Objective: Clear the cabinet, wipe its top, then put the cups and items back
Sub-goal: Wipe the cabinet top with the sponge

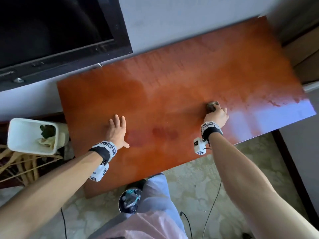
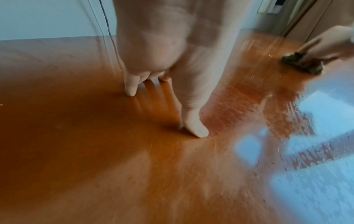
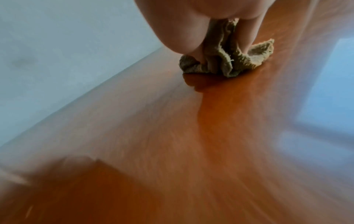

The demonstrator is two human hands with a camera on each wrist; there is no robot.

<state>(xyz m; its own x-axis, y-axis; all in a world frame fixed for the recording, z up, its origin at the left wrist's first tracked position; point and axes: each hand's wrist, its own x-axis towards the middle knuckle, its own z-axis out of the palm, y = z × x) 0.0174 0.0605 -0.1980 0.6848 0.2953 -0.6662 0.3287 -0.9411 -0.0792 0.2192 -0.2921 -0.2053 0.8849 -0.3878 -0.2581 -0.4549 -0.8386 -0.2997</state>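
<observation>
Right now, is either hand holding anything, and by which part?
The right hand grips a bunched rag by its gathered middle. The left hand holds nothing, resting flat on the cabinet top.

Daylight glare on the cabinet top (image 1: 284,114); wrist views blurred.

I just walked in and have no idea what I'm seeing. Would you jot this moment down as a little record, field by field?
Surface: cabinet top, reddish wood, shiny with damp streaks
Right hand: grips a crumpled rag pressed onto the wood
Left hand: flat on the top, fingers straight
Cups on top: none in view
Beside the cabinet: white bin on the left; black screen on the wall
Stage: wiping; nothing put back yet
</observation>
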